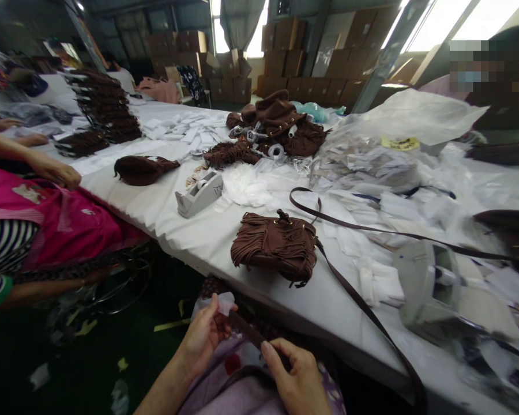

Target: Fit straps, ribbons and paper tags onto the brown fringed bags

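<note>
A brown fringed bag [277, 245] lies near the front edge of the white table [177, 222]. Its long brown strap [363, 314] runs off the edge and down to my lap. My left hand [205, 334] pinches a small piece of white tissue paper [222, 302] against the strap's end. My right hand [296, 377] is closed on the same strap a little further along, thumb on top. Both hands are below the table edge, over my lap.
Two grey tape dispensers [199, 196] [428, 282] sit on the table. Piles of white paper [259, 184], clear plastic bags [380, 144], and more brown bags [281, 129] [142, 169] cover it. Another person in pink [47, 219] works at the left. Cardboard boxes [294, 63] stand behind.
</note>
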Available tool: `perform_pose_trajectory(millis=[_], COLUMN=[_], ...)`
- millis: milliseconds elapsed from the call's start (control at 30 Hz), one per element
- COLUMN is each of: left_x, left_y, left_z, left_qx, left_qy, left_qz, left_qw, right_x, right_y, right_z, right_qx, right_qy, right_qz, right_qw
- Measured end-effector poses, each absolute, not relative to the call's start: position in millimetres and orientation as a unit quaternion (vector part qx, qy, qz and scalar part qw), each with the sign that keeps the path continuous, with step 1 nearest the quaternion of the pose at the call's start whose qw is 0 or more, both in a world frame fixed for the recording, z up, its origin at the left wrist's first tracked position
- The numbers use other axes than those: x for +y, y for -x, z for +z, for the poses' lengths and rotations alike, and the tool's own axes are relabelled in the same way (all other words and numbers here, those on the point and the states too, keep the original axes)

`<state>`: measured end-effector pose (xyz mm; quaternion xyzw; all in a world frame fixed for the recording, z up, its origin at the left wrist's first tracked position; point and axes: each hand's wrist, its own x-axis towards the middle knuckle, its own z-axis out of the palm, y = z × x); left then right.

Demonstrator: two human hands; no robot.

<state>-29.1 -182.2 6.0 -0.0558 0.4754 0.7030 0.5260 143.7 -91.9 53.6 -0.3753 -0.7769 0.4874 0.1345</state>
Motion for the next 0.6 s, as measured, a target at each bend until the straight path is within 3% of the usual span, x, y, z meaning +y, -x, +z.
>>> perform_pose_trajectory(millis=[600], left_x=[-184], left_y=[30], left_z=[8], left_qx=[0.495], left_qy=[0.028], left_qz=[0.705], left_qw=[0.506], right_x=[-88], right_y=[-158], right_z=[57], right_qx=[-0.760], right_qy=[0.399], right_qz=[0.499], right_qw=[0.121])
